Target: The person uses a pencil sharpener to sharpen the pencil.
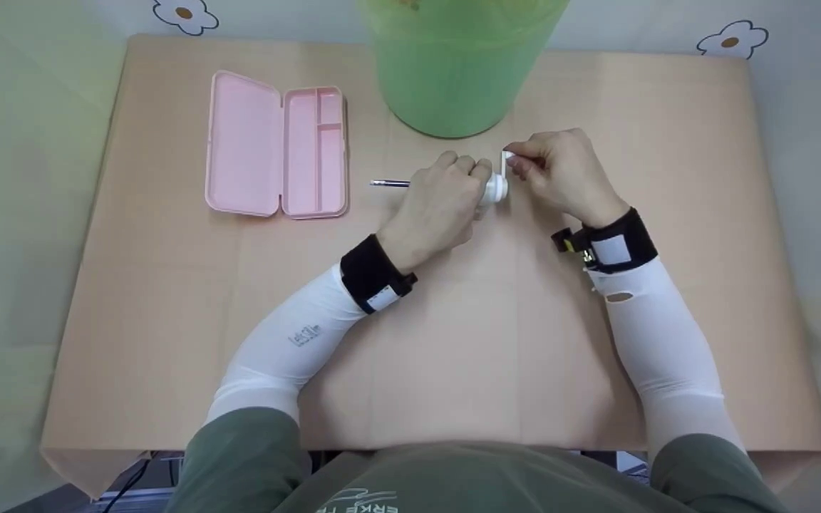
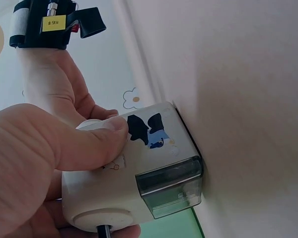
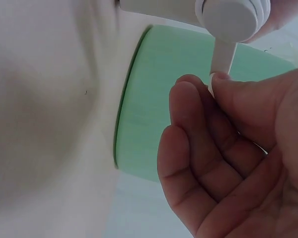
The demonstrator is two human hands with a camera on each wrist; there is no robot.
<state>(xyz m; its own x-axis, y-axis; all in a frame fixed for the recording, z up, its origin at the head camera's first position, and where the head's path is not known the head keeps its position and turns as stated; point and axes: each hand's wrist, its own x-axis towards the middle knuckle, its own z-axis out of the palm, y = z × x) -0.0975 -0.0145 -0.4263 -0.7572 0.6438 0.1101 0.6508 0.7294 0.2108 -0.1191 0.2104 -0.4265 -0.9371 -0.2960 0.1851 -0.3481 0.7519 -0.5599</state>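
A white hand-crank pencil sharpener (image 2: pixel 176 134) with a dark bird-like picture and a smoky clear shavings drawer (image 2: pixel 171 191) is gripped by my left hand (image 1: pixel 439 203), the thumb lying across its face. Out of its left end sticks a dark pencil (image 1: pixel 389 183), whose tip is hidden inside. At the other end, my right hand (image 1: pixel 560 171) pinches the knob of the white crank arm (image 3: pixel 222 58) between thumb and forefinger. In the head view that arm points away from me, and the left hand covers most of the sharpener.
Left of the hands lies an opened pink pencil case (image 1: pixel 300 157), its lid folded out to the left and its compartments bare. A green bin (image 1: pixel 453 85) stands just beyond the hands. Peach-coloured cloth (image 1: pixel 446 356) covers the table.
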